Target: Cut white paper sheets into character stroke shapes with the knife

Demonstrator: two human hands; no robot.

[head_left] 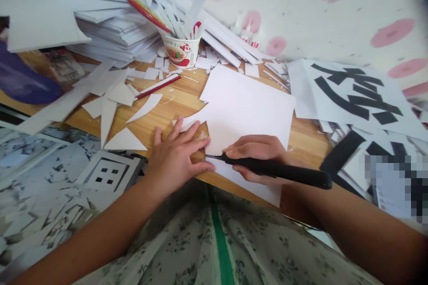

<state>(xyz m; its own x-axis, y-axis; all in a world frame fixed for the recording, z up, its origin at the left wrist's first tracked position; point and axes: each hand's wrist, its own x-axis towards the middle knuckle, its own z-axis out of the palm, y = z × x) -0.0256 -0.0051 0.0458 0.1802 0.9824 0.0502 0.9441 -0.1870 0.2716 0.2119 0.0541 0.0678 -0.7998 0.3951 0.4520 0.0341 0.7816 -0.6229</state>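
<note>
From where I stand, the person's left grip (pixel 172 156) lies spread, palm down, at the near edge of the wooden counter (pixel 304 138), its fingers fanned toward a white sheet (pixel 250 107). The right grip (pixel 259 153) is closed round a black cutter (pixel 284 171), pinching it close to its thin metal tip, while the handle runs out past the hand to the right. That tip sits at the sheet's left edge, between the left thumb and forefinger. The sheet lies flat on the counter, in front of the person, its left side notched; the right hand rests over its lower part.

Left of it lie curved and pointed offcuts (pixel 125 140) and a red pencil (pixel 158 87). Beyond, a printed cup (pixel 182 51) stands upright, crammed with strips and tools, beside a stack (pixel 110 31) of white boards. On the right, a paper (pixel 357 93) with bold black strokes tops more scraps. Small bottles (pixel 247 35) stand near the spotted wall (pixel 294 18).
</note>
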